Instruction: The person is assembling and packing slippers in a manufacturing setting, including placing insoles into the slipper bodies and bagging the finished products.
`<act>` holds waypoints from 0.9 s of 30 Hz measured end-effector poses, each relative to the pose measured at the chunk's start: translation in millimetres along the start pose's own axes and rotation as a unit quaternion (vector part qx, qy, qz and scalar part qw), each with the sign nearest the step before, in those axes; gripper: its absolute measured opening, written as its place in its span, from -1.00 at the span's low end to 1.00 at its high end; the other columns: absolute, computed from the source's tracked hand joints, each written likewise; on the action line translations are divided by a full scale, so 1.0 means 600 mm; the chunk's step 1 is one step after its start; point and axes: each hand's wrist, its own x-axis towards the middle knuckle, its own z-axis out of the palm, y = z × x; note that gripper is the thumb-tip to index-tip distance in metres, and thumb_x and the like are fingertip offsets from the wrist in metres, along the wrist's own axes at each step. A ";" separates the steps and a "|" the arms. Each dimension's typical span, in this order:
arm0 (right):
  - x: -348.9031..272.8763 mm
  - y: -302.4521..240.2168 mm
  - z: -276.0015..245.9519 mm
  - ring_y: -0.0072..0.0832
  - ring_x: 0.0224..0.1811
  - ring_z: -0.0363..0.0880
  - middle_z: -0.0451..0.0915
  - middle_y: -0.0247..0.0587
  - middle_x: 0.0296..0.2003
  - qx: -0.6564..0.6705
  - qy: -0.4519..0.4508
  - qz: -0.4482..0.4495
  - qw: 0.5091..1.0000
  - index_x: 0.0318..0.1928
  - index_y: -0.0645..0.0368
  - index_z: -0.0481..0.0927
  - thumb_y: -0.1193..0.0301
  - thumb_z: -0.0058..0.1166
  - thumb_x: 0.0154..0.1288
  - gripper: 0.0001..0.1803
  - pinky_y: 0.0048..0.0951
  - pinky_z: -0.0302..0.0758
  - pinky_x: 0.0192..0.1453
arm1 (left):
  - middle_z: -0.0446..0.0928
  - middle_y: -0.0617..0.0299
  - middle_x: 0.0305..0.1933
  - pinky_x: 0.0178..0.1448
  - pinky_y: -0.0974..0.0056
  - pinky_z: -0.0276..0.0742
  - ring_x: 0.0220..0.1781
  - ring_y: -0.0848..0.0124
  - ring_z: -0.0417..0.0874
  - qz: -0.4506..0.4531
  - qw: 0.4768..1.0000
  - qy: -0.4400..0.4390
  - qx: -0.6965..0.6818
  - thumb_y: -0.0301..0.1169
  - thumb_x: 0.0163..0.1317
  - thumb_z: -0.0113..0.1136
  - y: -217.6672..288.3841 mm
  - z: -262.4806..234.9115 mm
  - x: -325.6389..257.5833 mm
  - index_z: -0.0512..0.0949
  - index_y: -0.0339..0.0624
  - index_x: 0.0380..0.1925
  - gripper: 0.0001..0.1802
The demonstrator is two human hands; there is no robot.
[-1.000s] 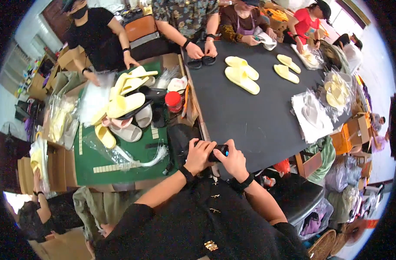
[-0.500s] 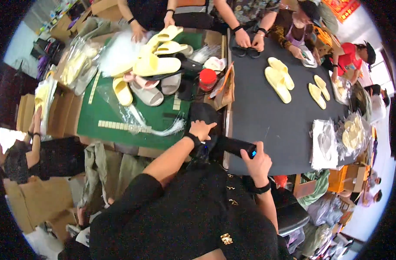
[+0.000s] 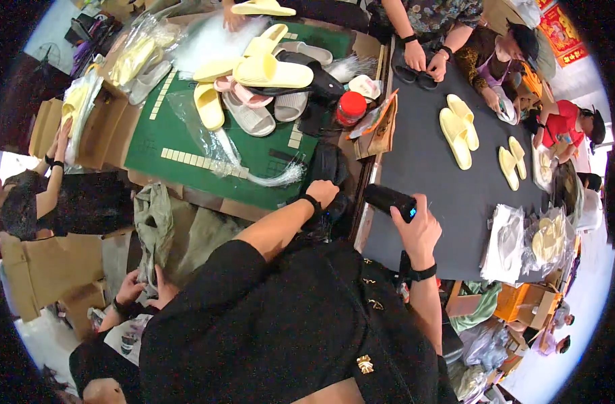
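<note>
Holding a smooth, blue-lit black cylinder (image 3: 386, 200) — the right hand (image 3: 421, 231).

Illegible gold characters, red banner (image 3: 562, 32)

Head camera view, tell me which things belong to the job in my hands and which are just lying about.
Seemingly in use:
- black cylinder with a blue light, in the right hand
- perhaps the black item, kind unclear, by the left hand

Lying apart from your hands:
- yellow slipper pair
- red-lidded jar
- grey slippers
</note>
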 end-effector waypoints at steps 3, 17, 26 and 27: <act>0.033 -0.011 0.022 -0.13 -0.54 0.56 0.53 -0.10 -0.56 -0.008 0.005 -0.062 0.998 -0.13 0.03 0.41 0.01 0.22 0.00 -0.48 -0.17 0.47 -0.49 | 0.59 0.02 -0.35 -0.20 0.08 0.58 -0.23 0.08 0.65 -0.026 0.999 0.036 -0.028 -0.45 0.16 -0.03 -0.006 -0.004 -0.027 0.56 -0.09 -0.19 -0.76; 0.116 -0.040 0.190 -0.14 -0.45 0.59 0.56 -0.01 -0.43 -0.089 -0.095 -0.173 0.976 -0.11 0.06 0.40 -0.03 0.21 -0.01 -0.43 -0.21 0.54 -0.36 | 0.54 0.07 -0.37 -0.28 0.10 0.54 -0.28 0.13 0.61 -0.038 0.995 0.086 -0.027 -0.43 0.12 0.00 -0.004 0.027 -0.035 0.49 -0.03 -0.28 -0.84; 0.139 -0.012 0.198 -0.12 -0.35 0.60 0.56 0.00 -0.33 -0.058 -0.142 -0.158 0.975 0.19 -0.05 0.29 -0.11 0.12 0.05 -0.26 -0.17 0.54 -0.30 | 0.51 -0.01 -0.28 -0.11 0.00 0.51 -0.20 0.01 0.56 -0.049 0.971 0.131 -0.195 -0.50 0.09 0.07 -0.014 0.005 -0.065 0.18 0.34 0.28 -0.27; 0.139 0.003 0.191 -0.12 -0.32 0.60 0.56 0.00 -0.32 -0.058 -0.148 -0.152 0.975 0.24 -0.09 0.25 -0.13 0.09 0.07 -0.23 -0.16 0.54 -0.30 | 0.50 -0.02 -0.23 -0.11 -0.01 0.50 -0.19 -0.02 0.55 -0.048 0.968 0.133 -0.209 -0.49 0.09 0.07 -0.008 -0.017 -0.073 0.13 0.33 0.30 -0.25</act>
